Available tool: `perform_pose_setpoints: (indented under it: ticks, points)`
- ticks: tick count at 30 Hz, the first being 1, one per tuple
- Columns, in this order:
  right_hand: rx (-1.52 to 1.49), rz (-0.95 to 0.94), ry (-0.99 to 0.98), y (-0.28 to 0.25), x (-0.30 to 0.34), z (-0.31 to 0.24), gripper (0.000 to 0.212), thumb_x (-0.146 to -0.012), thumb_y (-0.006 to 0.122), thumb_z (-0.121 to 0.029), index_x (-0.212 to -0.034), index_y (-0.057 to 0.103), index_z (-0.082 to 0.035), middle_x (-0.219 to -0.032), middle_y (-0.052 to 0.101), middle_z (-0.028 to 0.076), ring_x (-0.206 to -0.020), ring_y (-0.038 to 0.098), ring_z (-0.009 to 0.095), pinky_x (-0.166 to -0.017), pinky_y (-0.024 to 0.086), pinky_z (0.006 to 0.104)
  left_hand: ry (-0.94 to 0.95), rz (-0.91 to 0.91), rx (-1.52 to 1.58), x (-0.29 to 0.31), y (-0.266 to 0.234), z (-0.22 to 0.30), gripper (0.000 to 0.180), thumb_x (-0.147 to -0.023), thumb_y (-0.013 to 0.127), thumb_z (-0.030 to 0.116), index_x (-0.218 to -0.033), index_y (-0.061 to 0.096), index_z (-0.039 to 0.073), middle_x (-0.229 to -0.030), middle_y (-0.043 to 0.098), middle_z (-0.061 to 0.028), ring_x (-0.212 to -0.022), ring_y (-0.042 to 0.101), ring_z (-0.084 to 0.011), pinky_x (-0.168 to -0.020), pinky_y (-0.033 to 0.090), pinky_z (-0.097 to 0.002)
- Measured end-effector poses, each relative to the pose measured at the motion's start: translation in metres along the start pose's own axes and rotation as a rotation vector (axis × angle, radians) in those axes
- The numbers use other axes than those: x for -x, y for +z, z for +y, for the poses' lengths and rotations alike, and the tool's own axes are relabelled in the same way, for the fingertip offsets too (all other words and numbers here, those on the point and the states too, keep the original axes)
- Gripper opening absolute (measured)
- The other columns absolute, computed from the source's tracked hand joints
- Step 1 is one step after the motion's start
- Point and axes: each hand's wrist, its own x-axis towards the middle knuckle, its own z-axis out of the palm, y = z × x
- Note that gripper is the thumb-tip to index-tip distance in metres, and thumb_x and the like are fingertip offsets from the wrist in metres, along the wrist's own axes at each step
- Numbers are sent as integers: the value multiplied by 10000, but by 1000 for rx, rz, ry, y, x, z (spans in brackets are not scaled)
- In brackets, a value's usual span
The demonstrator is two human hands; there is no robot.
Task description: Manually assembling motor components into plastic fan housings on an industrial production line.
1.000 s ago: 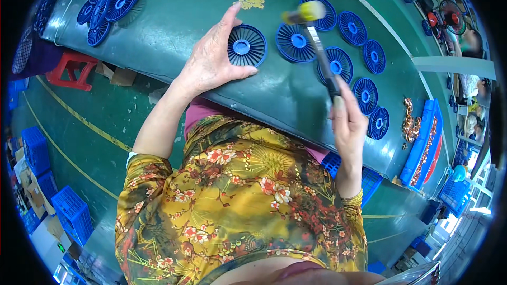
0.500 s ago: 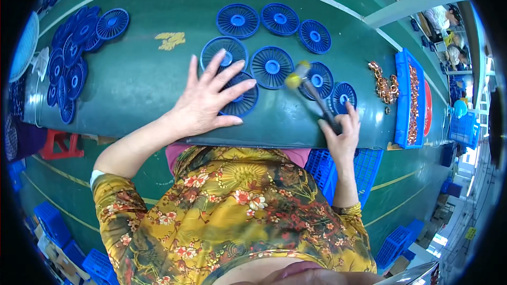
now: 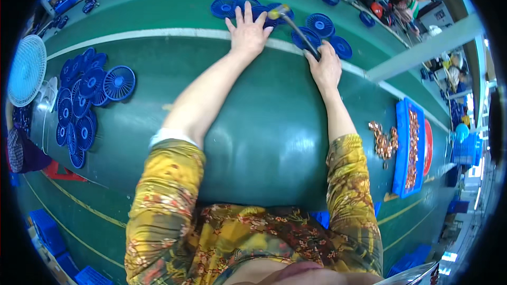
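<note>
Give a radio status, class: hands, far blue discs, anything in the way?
Left hand spread over far blue discs; right hand gripping hammer. Discs clustered, mostly beyond white line. Hammer and left hand partly cover some.

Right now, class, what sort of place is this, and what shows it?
Probably a factory or assembly workshop: many blue spoked discs lie on a long green worktable, a blue tray holds copper-coloured parts, and the right hand holds a yellow-headed hammer.

No text, labels, brands, numbers or signs legible here.
</note>
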Motion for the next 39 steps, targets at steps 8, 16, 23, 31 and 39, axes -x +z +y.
perform_pose_setpoints:
  ticks: [8, 16, 23, 31, 39]
  points:
    - [-172, -36, 74, -10, 10, -40, 322, -772, 744, -326, -835, 565, -66, -782, 582, 132, -738, 587, 342, -658, 472, 414, 16, 383, 153, 5, -12, -37, 296, -652, 643, 139, -939, 616, 72, -1068, 511, -186, -1050, 478, -354, -819, 396, -488]
    - [-150, -351, 201, -82, 82, -39, 348, -767, 770, -324, -803, 540, -64, -663, 526, 97, -588, 507, 248, -592, 444, 361, 88, 107, -29, 60, -127, -101, 405, -787, 663, 249, -1157, 601, 96, -1319, 461, -218, -1294, 393, -384, -1074, 306, -549]
    - [-111, -290, -17, -84, 102, -39, 267, -787, 732, -247, -789, 560, -43, -762, 583, 119, -710, 589, 325, -651, 468, 400, -387, 164, -547, 102, -244, -256, 463, -812, 618, 438, -1133, 635, 104, -1184, 597, -161, -1152, 520, -317, -985, 290, -604]
    - [-106, -250, -62, -82, 102, -41, 285, -802, 725, -274, -781, 556, -47, -720, 555, 118, -647, 568, 315, -603, 454, 389, -794, -263, -261, 129, -284, -280, 795, -721, 512, 777, -1263, 611, 204, -1303, 571, -148, -1317, 384, -381, -1018, 246, -672]
    - [-115, -277, -36, -86, 100, -44, 293, -819, 707, -299, -777, 559, -49, -691, 535, 126, -615, 540, 307, -586, 436, 391, -595, -274, -77, 152, -250, -166, 798, -753, 494, 759, -1241, 596, 137, -1267, 531, -195, -1239, 452, -325, -992, 311, -623]
